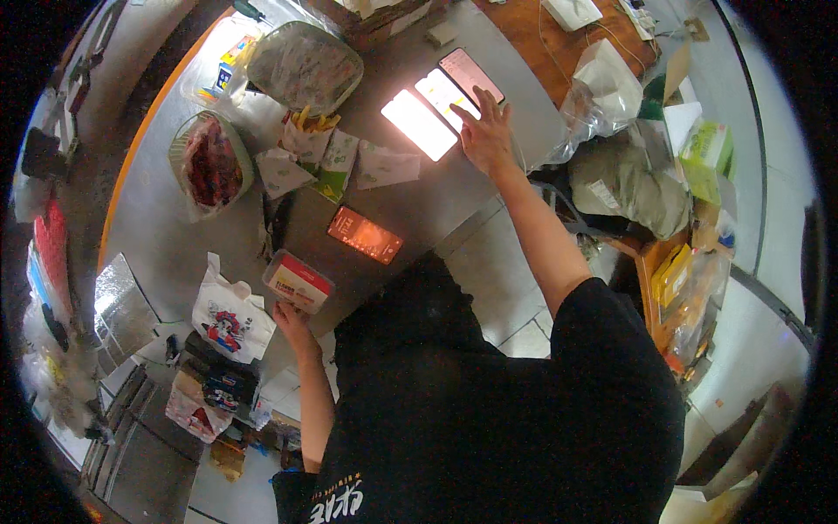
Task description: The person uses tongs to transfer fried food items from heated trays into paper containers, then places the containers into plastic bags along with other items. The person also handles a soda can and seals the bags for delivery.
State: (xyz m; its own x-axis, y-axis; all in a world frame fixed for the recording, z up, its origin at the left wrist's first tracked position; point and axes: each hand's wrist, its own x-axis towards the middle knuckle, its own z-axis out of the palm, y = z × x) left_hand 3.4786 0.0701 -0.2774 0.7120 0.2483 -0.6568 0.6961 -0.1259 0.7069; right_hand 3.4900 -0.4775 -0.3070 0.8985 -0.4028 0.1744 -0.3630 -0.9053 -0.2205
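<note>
My right hand [486, 131] is spread over the middle one of three lit smartphones, a fingertip at the screen of that phone [445, 98]. A bright white phone [419, 124] lies on one side of it and a pinkish-screened phone [468, 73] on the other. My left hand [291, 321] is at the edge of a clear-edged box with a red and cream top [300, 281]; whether the fingers grip it cannot be made out. A fourth phone with an orange-red screen [364, 234] lies on the grey table [419, 216] nearer my body.
French fries in a paper sleeve [309, 134] stand beside paper wrappers [386, 164]. Farther left are a plastic tub of dark red food [211, 164] and a large lidded container [306, 67]. A white printed bag [232, 318] hangs near my left hand; plastic bags [605, 85] lie at right.
</note>
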